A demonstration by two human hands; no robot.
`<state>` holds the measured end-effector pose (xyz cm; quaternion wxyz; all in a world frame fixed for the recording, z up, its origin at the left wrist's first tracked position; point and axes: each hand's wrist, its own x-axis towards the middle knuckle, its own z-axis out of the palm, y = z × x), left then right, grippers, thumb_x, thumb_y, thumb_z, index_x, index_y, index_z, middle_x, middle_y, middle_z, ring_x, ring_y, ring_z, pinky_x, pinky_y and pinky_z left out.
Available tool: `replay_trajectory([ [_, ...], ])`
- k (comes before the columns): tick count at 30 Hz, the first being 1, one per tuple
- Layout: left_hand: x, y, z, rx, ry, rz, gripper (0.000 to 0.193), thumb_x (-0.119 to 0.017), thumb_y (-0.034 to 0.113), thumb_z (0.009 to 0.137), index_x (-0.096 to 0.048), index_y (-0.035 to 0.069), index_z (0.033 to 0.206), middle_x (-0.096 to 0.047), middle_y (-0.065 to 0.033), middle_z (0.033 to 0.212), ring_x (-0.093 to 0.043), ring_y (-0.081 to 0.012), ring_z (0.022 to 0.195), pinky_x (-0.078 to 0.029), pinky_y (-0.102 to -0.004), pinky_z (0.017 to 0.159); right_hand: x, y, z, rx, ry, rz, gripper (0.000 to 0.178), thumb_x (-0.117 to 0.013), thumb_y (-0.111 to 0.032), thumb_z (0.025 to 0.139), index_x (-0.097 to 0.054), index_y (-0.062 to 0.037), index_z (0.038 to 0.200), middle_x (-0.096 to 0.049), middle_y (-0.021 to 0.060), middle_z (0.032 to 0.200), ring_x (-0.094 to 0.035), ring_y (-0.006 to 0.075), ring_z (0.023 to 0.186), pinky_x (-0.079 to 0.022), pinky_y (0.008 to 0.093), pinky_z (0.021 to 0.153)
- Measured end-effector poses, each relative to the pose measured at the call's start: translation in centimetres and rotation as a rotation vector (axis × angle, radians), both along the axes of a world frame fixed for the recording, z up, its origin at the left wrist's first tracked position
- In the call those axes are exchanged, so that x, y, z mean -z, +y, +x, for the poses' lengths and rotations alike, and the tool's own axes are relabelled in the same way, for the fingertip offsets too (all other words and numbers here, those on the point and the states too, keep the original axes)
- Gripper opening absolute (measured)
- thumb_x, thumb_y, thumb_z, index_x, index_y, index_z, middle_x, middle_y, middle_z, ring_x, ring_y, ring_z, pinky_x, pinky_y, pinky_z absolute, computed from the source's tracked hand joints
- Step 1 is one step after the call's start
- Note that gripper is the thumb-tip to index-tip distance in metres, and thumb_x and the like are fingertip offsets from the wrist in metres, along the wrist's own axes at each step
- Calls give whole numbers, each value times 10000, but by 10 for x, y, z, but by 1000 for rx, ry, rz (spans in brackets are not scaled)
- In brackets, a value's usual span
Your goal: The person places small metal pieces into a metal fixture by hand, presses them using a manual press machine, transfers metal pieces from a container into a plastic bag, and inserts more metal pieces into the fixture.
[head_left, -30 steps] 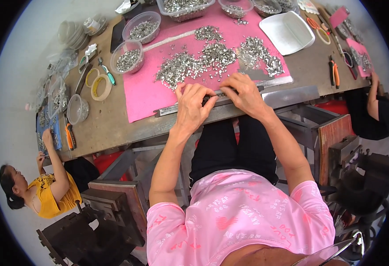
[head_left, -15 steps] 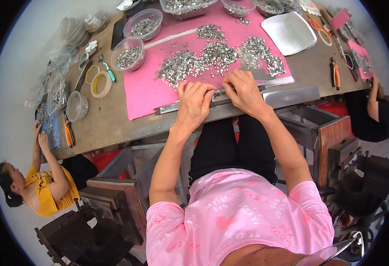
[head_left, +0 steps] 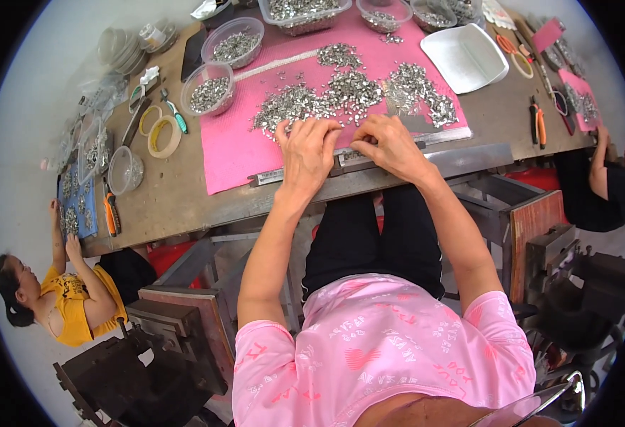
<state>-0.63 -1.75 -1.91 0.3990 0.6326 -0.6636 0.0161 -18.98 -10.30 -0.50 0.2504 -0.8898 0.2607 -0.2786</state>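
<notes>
Small silvery metal pieces (head_left: 291, 107) lie in several loose heaps on a pink mat (head_left: 220, 160). A long narrow metal strip holder (head_left: 355, 159) runs along the mat's near edge, with small pieces sitting in its channel. My left hand (head_left: 308, 153) is over the holder, its fingertips at the near side of the heaps; thumb and fingers are closed together. My right hand (head_left: 392, 146) is just to its right, thumb and index finger pinched above the holder's channel. Whatever either hand pinches is too small or hidden to make out.
Clear plastic tubs of metal pieces (head_left: 210, 89) line the back left. A white tray (head_left: 464, 58) stands at back right. Tape rolls (head_left: 164, 136), orange-handled pliers (head_left: 538, 122) and a flat metal bar (head_left: 469, 158) lie on the bench. Co-workers sit at both sides.
My left hand has moved slightly up, fingers nearer the heaps. My right hand has shifted a little left. More of the holder shows between them. The left co-worker's hands have moved.
</notes>
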Motion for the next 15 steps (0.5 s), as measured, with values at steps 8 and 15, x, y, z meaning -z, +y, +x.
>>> replay_trajectory([
  [8, -2, -19, 10, 60, -160, 98, 106, -737, 170, 878, -717, 134, 975, -641, -4, 883, -597, -218, 940, -295, -523, 1058, -3, -10, 9, -61, 80, 93, 153, -702, -128, 851, -692, 24, 851, -673, 184, 805, -654, 368, 781, -492, 461, 740],
  [15, -5, -21, 9, 74, -107, 154, 103, -748, 150, 866, -708, 123, 958, -652, -11, 907, -601, -229, 931, -301, -533, 1060, -4, -12, 7, -13, 10, 124, 159, -696, -125, 869, -701, 32, 896, -676, 190, 827, -669, 370, 783, -510, 453, 723],
])
